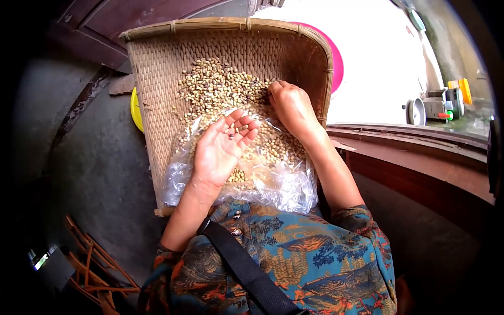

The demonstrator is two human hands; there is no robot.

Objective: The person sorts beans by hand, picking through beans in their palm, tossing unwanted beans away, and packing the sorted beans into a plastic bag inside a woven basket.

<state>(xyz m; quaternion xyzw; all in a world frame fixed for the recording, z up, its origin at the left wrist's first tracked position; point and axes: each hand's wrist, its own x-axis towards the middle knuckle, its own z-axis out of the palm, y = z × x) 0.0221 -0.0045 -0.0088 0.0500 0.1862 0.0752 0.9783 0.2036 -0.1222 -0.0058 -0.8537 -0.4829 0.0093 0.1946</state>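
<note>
My left hand (220,149) is palm up with its fingers slightly curled, holding a few small beans (231,136) on the fingers. Beside it, at the right edge of a heap of tan and dark beans (215,86), my right hand (292,105) is bent over with its fingers drawn together. Its fingertips are partly hidden, so what they pinch cannot be made out. The heap lies in a woven bamboo winnowing basket (152,89). A clear plastic bag (291,189) with more beans under or inside it rests at the basket's near end, below my left hand.
A pink round basin (336,58) shows behind the basket's right rim, and a yellow rim (136,110) at its left. On the right runs a wooden sill (409,157). Wooden chair parts (94,262) stand at lower left. A dark strap (247,268) crosses my patterned shirt.
</note>
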